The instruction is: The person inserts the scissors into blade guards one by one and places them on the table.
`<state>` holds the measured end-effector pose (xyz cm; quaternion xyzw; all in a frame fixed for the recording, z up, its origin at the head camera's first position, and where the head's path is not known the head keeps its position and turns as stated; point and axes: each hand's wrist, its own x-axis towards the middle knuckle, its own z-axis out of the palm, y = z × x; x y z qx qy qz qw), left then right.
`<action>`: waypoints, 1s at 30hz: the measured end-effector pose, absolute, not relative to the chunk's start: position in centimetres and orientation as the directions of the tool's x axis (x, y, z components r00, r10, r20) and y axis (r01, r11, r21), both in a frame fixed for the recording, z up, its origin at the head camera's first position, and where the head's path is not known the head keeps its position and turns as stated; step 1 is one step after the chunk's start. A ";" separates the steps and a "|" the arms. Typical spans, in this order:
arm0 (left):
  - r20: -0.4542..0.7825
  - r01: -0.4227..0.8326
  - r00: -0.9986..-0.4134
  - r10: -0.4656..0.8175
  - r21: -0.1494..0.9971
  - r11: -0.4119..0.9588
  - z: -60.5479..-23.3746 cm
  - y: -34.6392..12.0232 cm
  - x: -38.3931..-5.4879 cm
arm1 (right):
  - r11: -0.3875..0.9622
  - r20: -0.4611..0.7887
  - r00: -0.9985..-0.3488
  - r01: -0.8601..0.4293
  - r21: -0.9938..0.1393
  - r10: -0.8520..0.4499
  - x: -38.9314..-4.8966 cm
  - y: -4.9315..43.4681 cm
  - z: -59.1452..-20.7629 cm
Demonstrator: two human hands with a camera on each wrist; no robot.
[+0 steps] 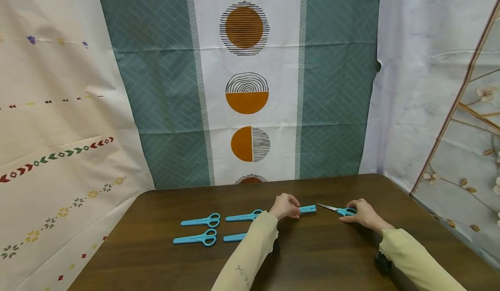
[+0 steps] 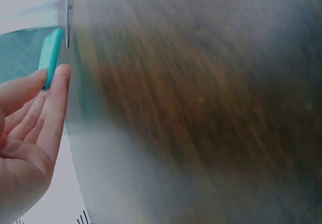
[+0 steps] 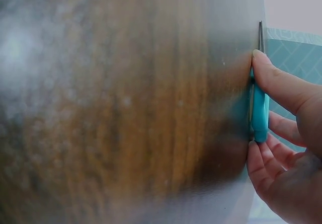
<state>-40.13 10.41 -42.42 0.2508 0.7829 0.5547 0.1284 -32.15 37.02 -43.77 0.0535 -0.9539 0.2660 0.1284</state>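
Note:
My left hand [image 1: 286, 206] pinches a light-blue scissors sheath [image 1: 307, 209] between thumb and fingers, its free end pointing right. In the left wrist view, the thumb and index finger hold the lower end of the sheath [image 2: 50, 53]. Across a small gap, the bare metal blades of a pair of scissors [image 1: 343, 211] point left toward the sheath. My right hand [image 1: 363, 214] grips these scissors at their blue handles, low over the table. From the right wrist, thumb and fingers show around the blue handle [image 3: 259, 110], the blades extending beyond the thumb.
On the brown wooden table [image 1: 312, 256], two sheathed blue scissors lie at the left, one [image 1: 201, 220] behind the other [image 1: 195, 238]. Another sheathed pair [image 1: 244, 216] lies nearer my left arm, and a blue piece [image 1: 234, 237] is partly hidden by the sleeve. Patterned cloths [image 1: 336, 108] hang behind.

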 end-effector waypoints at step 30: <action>0.118 0.178 -0.860 0.496 0.981 0.074 -40.8 7.8 -39.9 | 0.844 0.379 -0.924 -0.236 -0.481 -0.043 -32.8 37.1 -43.8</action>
